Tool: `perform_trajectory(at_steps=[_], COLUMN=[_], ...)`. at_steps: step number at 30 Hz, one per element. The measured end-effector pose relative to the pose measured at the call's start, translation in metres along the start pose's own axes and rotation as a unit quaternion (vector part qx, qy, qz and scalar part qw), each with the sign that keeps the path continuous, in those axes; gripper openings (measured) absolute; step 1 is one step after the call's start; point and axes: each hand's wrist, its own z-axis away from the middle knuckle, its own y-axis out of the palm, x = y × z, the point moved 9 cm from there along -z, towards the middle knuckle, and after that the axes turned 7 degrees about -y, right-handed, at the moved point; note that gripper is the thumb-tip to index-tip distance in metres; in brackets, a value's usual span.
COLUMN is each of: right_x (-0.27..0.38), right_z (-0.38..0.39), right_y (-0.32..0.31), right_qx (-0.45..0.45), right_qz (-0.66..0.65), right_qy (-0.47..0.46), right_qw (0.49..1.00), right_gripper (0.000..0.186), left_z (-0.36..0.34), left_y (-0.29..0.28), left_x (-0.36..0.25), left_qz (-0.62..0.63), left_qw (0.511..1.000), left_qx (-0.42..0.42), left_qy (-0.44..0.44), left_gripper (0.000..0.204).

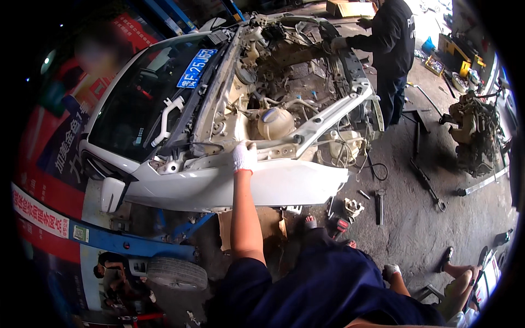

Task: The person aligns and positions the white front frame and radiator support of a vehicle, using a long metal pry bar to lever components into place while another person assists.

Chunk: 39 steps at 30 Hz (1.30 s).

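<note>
My left hand point(244, 156), in a white glove, reaches up to the upper inner edge of the white car fender point(262, 186), fingers curled over it. Beyond it lies the stripped engine bay point(292, 74), with a translucent reservoir point(273, 123) and a pale metal rail point(333, 117). A blue plate point(196, 68) and a white curved part point(167, 120) rest by the windscreen point(139, 93). Low at my right side, my gloved right hand point(392, 271) is closed; whether it holds anything is too small to make out.
A co-worker point(389, 52) in dark clothes grips the car's front. An engine point(473, 136), long tools point(425, 180) and a red power tool point(340, 227) lie on the floor point(410, 235). Another person's legs point(459, 270) show at right, a tyre point(176, 271) and blue lift arm point(136, 246) at lower left.
</note>
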Motion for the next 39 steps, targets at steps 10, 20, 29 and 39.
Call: perform_trajectory(at_steps=[10,20,29,39], right_x=[0.031,0.085,-0.004,-0.090], right_z=[-0.043,0.052,0.070,0.196], right_y=[-0.035,0.013,-0.001,0.000], right_qx=[-0.053,-0.109,-0.160,-0.184], right_qz=[0.022,0.290,0.237,0.244], right_qy=[-0.039,-0.091,-0.056,-0.027], right_qw=[0.998,0.946,0.957,0.952], right_gripper=[0.015,0.019,0.018,0.018], left_z=[-0.002,0.005,-0.009,0.221], left_y=[0.006,-0.002,-0.013,-0.004], left_x=[-0.023,-0.003,0.018,0.168], left_qz=[0.016,0.028,0.040,0.393], left_qw=[0.999,0.995,0.984,0.900], left_qx=[-0.012,-0.061,-0.124,-0.191], left_qy=[0.040,0.073,0.124,-0.005], left_gripper=[0.020,0.021,0.030,0.026])
